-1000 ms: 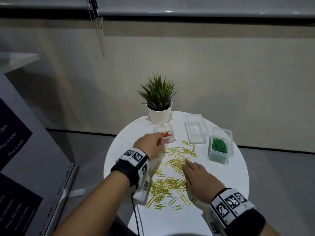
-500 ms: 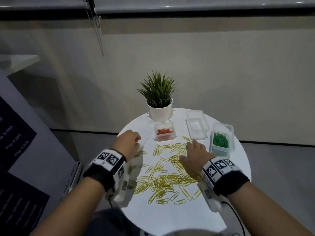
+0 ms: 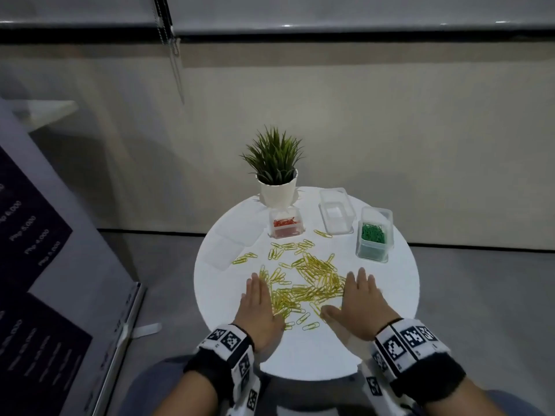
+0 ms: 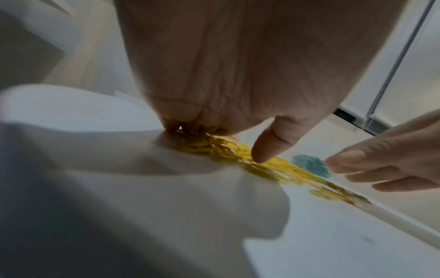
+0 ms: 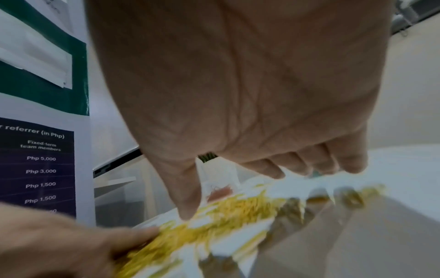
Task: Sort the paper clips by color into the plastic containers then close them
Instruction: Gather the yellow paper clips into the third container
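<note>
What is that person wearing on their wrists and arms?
Both forearms are bare, with no sleeves. The left hand and the right hand wear nothing. Behind each sits a white wristband printed with black-and-white square code markers, backed by a black cuff. White marker-covered blocks hang below both wrists.

yellow paper clips (image 5: 221, 222) smeared by blur, left hand (image 4: 238, 65) cut off at top edge

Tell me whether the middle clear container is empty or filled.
Empty. The middle clear container shows only its white bottom, lidless; the yellow clips lie loose on the table.
</note>
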`<control>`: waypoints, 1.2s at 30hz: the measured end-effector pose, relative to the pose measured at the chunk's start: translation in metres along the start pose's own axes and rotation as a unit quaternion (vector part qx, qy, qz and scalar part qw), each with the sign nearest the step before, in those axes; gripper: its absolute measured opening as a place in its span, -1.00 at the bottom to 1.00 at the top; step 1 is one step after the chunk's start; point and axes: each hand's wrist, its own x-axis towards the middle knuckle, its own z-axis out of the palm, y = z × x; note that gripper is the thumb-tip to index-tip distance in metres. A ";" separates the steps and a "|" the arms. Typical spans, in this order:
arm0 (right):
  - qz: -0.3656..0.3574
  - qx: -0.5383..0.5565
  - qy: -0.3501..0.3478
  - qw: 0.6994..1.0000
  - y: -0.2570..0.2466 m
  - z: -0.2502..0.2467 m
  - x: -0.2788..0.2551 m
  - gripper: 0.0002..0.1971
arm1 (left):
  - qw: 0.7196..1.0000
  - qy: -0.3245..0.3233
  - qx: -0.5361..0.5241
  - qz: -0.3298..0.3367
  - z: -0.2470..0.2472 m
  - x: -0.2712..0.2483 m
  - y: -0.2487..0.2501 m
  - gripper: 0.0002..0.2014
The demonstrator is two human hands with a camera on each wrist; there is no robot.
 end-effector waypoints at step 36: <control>-0.061 0.042 0.045 0.996 -0.048 -0.031 0.085 -0.25 | 0.994 0.104 -0.032 0.022 -0.051 0.062 -0.005 -0.39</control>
